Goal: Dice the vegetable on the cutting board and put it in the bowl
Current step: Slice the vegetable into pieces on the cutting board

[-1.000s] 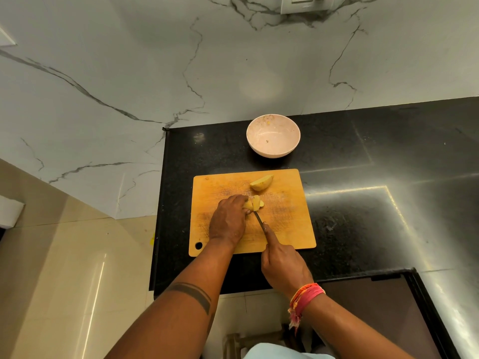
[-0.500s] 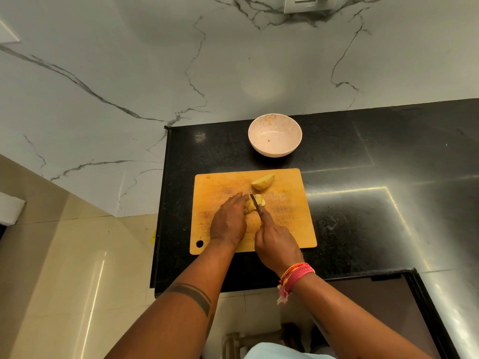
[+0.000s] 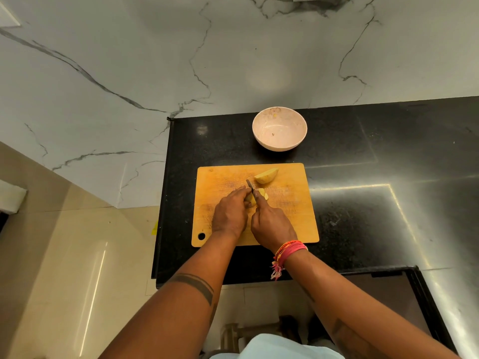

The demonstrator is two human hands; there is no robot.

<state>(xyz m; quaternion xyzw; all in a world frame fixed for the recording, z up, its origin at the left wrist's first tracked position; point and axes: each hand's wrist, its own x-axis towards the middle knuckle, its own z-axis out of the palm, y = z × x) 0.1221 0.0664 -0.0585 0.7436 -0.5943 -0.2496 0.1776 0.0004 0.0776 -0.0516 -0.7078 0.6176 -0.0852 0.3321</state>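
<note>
Potato cutting on orange wooden cutting board (image 3: 285,203)

Left hand (image 3: 229,216) gripped the pale yellow potato piece (image 3: 251,199); right hand (image 3: 272,225) gripped the dark-bladed knife (image 3: 251,186).

Her right hand (image 3: 272,224) has pushed forward up the cutting board (image 3: 290,203) since a second ago, carrying the knife (image 3: 251,186) so its blade now runs across the potato piece (image 3: 252,199) the left hand (image 3: 229,215) steadies, tip past her fingers

Lighting: bright, from overhead. Your glare: white streaks on the black tabletop (image 3: 363,151), a soft patch on the wall (image 3: 129,60). Focus sharp at centre. Wide-angle bending at your frame edges.
</note>
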